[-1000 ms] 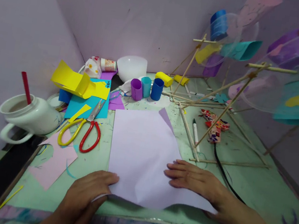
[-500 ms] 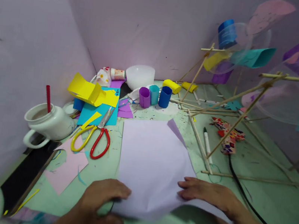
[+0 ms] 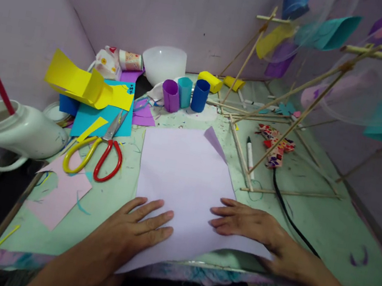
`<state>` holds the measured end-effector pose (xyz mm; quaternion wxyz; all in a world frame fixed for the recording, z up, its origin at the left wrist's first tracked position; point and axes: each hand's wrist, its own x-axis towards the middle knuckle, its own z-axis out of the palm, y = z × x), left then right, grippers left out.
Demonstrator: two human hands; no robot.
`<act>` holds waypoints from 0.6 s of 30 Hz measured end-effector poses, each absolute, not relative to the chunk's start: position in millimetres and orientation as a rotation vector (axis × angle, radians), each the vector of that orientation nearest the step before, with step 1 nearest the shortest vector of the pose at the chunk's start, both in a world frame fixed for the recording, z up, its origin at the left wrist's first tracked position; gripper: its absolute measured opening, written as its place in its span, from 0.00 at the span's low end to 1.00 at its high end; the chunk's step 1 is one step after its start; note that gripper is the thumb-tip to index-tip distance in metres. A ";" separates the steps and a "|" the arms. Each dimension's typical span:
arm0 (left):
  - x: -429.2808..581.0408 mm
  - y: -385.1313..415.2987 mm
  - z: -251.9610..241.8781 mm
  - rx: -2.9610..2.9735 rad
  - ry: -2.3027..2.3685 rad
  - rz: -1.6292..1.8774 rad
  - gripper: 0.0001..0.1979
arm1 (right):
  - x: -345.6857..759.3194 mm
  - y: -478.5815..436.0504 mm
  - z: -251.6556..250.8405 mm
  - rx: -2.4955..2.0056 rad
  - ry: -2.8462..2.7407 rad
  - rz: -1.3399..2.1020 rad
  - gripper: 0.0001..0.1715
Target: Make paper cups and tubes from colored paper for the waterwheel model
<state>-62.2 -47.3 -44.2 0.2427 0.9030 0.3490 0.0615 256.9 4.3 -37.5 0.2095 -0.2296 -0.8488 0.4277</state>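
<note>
A pale lilac sheet of paper [image 3: 182,170] lies on the green table, its far right corner folded up and its near edge hanging at the table's edge. My left hand [image 3: 136,233] rests on its near left part, fingers spread and flat; the thumb is hidden. On the right side of the sheet, my right hand [image 3: 250,225] lays its stretched fingers on top. The raised near right corner of the paper sits by that hand's thumb, which is mostly hidden. Left of the sheet are scissors [image 3: 108,159] with one yellow and one red handle, slightly open.
A white mug [image 3: 33,132], pink paper scraps [image 3: 61,204] and yellow paper [image 3: 77,84] lie left. Paper tubes [image 3: 200,96] and a white bowl [image 3: 163,63] stand behind. On the right are a stick frame [image 3: 298,107], a marker [image 3: 250,155] and a black cable [image 3: 285,211].
My left hand has gone from gripping the near left edge to lying flat on the sheet. My right hand stays on the right side. The camera view has tipped downward.
</note>
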 end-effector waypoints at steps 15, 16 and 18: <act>-10.8 -42.3 -24.6 1.235 2.069 0.979 0.32 | 228.6 -14.3 -43.7 -1.618 -1.727 0.753 0.30; -9.8 -41.6 -25.8 1.217 2.037 1.011 0.34 | 229.3 -14.4 -45.8 -1.610 -1.711 0.745 0.34; -11.7 -40.7 -29.7 1.266 2.026 1.050 0.32 | 231.6 -14.8 -49.5 -1.546 -1.727 0.707 0.34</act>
